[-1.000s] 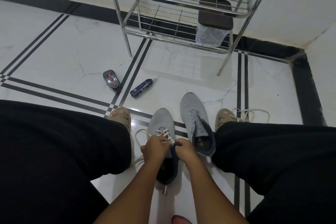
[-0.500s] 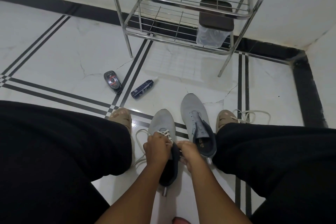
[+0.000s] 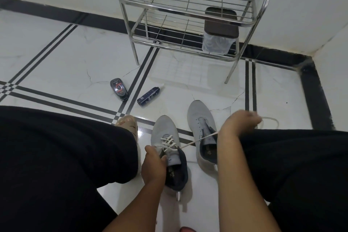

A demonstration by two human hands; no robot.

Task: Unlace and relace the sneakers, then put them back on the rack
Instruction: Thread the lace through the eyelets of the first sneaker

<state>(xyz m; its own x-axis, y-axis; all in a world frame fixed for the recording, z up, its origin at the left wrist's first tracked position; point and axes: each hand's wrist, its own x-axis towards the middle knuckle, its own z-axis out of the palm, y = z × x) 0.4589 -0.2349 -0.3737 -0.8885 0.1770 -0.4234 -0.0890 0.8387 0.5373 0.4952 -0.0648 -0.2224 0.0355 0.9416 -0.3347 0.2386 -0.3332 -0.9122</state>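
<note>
Right hand [image 3: 239, 122] has swung out rightward, grip drawing the lace [image 3: 197, 140] taut; fingertips blurred. Left hand [image 3: 153, 165] grips the near sneaker's [image 3: 165, 128] collar on the floor; its heel hidden.

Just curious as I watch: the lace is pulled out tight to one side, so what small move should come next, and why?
Probably feed the lace end into the next open eyelet. The right hand holds it taut from the laced sneaker, which the left hand steadies, and only its lower rows look crossed. The other sneaker has no lace.
</note>
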